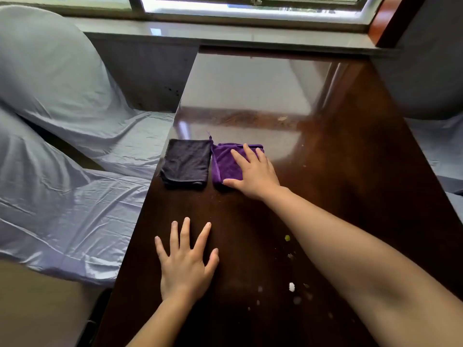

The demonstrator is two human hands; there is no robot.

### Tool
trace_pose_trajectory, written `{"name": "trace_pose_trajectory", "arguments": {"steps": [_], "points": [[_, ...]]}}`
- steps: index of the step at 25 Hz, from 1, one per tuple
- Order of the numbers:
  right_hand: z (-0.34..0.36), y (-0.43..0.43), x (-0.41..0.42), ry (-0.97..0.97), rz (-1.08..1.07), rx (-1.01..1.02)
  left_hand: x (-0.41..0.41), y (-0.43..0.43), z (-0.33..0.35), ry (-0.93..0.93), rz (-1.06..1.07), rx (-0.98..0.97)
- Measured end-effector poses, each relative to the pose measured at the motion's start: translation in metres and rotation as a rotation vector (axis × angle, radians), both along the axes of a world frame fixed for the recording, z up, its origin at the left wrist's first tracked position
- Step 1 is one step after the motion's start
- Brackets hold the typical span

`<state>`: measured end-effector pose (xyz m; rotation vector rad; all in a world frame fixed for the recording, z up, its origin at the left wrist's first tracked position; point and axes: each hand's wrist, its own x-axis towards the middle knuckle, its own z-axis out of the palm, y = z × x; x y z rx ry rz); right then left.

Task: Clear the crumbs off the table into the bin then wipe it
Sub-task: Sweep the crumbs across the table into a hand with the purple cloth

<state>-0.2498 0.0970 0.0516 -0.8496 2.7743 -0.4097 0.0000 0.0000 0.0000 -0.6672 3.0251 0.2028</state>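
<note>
A dark glossy wooden table (338, 171) stretches away from me toward a window. Two folded cloths lie side by side near its left edge: a black cloth (186, 162) and a purple cloth (225, 164). My right hand (253, 171) lies flat on the purple cloth with fingers spread and the thumb at its near edge. My left hand (186, 261) rests palm down on the bare tabletop, fingers apart, holding nothing. Crumbs are scattered near me on the right: a white crumb (292, 286), a yellow-green crumb (287, 237) and several small specks. No bin is in view.
Seats draped in pale blue-grey fabric (62, 151) run along the table's left side, and another covered seat (431, 78) stands at the right. A grey window ledge (225, 36) borders the table's far end. One pale crumb (282, 118) lies farther up the table.
</note>
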Motion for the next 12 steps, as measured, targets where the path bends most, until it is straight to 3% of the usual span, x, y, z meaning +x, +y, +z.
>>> {"name": "trace_pose_trajectory", "arguments": {"steps": [3,6,9,12], "points": [[-0.003,-0.013,-0.011,-0.078,0.005,0.174,0.000,0.001,-0.001,0.050,0.004,-0.040],[-0.007,-0.019,-0.015,0.058,0.015,0.228,0.001,0.000,-0.007,0.060,-0.005,-0.064],[0.002,-0.020,-0.011,0.110,0.072,0.122,0.001,0.000,-0.008,0.061,0.007,-0.062],[0.013,-0.001,-0.004,-0.011,0.100,-0.006,0.001,0.001,-0.005,0.053,0.015,-0.047]]}}
